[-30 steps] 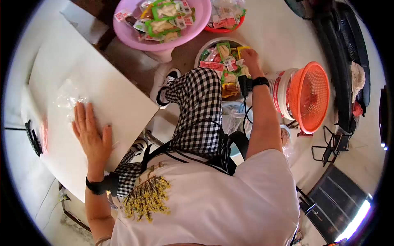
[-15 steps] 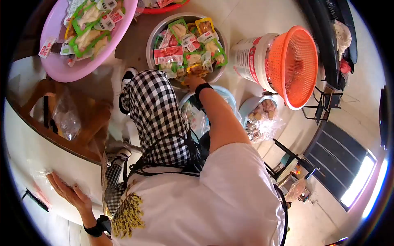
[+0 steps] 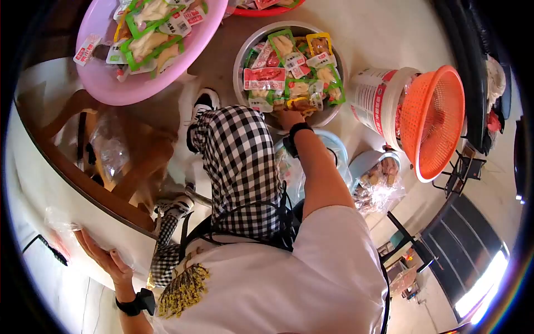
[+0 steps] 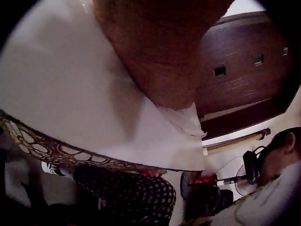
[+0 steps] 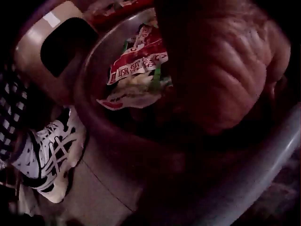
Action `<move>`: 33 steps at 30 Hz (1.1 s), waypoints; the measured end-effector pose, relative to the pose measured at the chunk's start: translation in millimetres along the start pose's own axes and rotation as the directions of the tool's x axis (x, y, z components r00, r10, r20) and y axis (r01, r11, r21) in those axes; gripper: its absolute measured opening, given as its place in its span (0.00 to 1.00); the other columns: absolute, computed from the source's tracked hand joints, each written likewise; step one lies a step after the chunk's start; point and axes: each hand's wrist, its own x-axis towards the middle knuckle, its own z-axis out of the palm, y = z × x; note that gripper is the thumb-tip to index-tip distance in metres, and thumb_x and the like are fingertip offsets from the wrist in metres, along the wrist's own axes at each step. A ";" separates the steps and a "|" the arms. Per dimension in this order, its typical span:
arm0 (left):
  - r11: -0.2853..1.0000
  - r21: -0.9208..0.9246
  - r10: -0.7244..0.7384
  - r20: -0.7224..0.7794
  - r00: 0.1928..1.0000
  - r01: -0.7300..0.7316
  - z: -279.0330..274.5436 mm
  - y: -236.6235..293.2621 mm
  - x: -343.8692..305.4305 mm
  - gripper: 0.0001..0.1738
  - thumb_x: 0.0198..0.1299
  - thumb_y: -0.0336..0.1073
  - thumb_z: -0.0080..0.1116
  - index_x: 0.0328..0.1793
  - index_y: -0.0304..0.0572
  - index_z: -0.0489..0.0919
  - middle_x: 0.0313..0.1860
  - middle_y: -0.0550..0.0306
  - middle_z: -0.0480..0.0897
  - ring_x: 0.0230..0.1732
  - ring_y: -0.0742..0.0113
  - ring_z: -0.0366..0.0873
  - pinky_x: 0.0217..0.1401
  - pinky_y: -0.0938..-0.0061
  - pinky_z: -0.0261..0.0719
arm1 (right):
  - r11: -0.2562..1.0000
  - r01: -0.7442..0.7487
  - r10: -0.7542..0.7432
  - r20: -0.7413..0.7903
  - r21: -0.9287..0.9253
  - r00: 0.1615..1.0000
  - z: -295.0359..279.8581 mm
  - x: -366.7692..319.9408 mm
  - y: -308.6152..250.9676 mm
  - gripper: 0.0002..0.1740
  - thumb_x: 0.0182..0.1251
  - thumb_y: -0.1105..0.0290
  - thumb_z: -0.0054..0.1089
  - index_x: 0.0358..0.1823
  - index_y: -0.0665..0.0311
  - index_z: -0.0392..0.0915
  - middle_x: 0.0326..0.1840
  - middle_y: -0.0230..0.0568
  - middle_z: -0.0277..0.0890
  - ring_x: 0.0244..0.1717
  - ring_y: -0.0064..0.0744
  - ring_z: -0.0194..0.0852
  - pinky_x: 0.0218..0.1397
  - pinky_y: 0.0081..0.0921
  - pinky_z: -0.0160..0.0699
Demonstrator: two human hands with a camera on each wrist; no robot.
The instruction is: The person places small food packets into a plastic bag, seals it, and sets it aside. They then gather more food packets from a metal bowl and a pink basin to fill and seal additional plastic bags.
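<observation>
My right hand point(image 3: 290, 119) reaches over the near rim of a metal basin point(image 3: 240, 83) filled with sealed food packets. Its fingertips are hidden among them, right by a yellow-edged packet point(image 3: 303, 104); I cannot tell whether they grip one. In the right wrist view, the palm point(image 5: 225, 70) hangs over the basin beside a red-and-white packet point(image 5: 141, 59). At the left, my left hand point(image 3: 104, 259) rests on the white table point(image 3: 41, 183) with its fingers straight. By its fingertips lies a clear plastic bag point(image 3: 60, 220).
A pink basin point(image 3: 103, 92) of packets stands back left, and part of a red basin point(image 3: 267, 10) shows behind. Right of the metal basin stand a white bucket point(image 3: 374, 100) and an orange colander point(image 3: 431, 125). Nearer are a light-blue tub point(image 3: 339, 147) and another with bagged food point(image 3: 384, 172).
The right hand has moved from the far right side of the metal basin to its near edge. The view has swung, and the left hand stays on the table.
</observation>
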 end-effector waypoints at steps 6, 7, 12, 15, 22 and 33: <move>0.996 -0.082 -0.036 0.012 0.999 0.037 -1.5 1.3 -2.4 0.40 0.68 0.58 0.32 0.76 0.35 0.51 0.77 0.37 0.48 0.78 0.42 0.43 0.76 0.50 0.41 | 0.990 -0.104 0.096 -0.093 -0.091 0.991 3.9 1.5 -4.9 0.18 0.63 0.60 0.57 0.51 0.60 0.74 0.49 0.50 0.75 0.50 0.50 0.76 0.50 0.46 0.78; 0.997 -0.069 -0.040 0.011 0.999 0.040 -1.7 0.7 -2.4 0.40 0.68 0.58 0.32 0.76 0.35 0.52 0.77 0.36 0.49 0.77 0.41 0.44 0.76 0.49 0.43 | 0.984 -0.173 0.166 -0.145 -0.039 0.975 5.6 0.5 -4.3 0.17 0.64 0.62 0.55 0.53 0.60 0.72 0.50 0.53 0.73 0.52 0.54 0.74 0.51 0.44 0.78; 0.999 -0.037 -0.038 0.005 0.999 0.038 -0.7 -0.8 -1.2 0.40 0.67 0.60 0.31 0.76 0.36 0.54 0.76 0.35 0.49 0.77 0.40 0.46 0.74 0.47 0.47 | 0.945 -0.215 0.274 -0.236 0.248 0.932 -26.4 -19.2 17.1 0.18 0.61 0.67 0.56 0.53 0.59 0.72 0.50 0.62 0.66 0.50 0.66 0.71 0.51 0.46 0.77; 1.000 -0.019 -0.003 0.005 1.000 0.003 -0.4 -4.5 -2.8 0.40 0.67 0.59 0.31 0.76 0.36 0.54 0.76 0.36 0.49 0.77 0.40 0.46 0.74 0.47 0.47 | 0.951 0.007 0.088 -0.293 0.309 0.952 -47.4 -31.9 45.7 0.19 0.55 0.69 0.61 0.51 0.58 0.76 0.49 0.58 0.73 0.49 0.59 0.75 0.54 0.44 0.75; 0.997 -0.049 -0.053 0.026 0.998 0.054 -0.2 -5.2 -2.6 0.41 0.66 0.61 0.29 0.76 0.37 0.53 0.76 0.37 0.50 0.77 0.42 0.45 0.75 0.47 0.46 | 0.853 0.230 -0.032 -0.394 0.468 0.919 -127.2 -65.5 83.3 0.23 0.48 0.80 0.60 0.50 0.60 0.79 0.45 0.43 0.81 0.49 0.49 0.78 0.51 0.37 0.77; 0.993 -0.074 -0.086 0.046 0.995 0.089 -2.4 -5.9 -2.6 0.42 0.66 0.61 0.30 0.77 0.38 0.50 0.77 0.39 0.48 0.77 0.41 0.44 0.74 0.45 0.47 | 0.862 0.002 0.386 -0.660 0.506 0.644 -101.5 19.6 132.2 0.17 0.51 0.71 0.63 0.43 0.68 0.77 0.45 0.59 0.74 0.49 0.61 0.73 0.55 0.45 0.72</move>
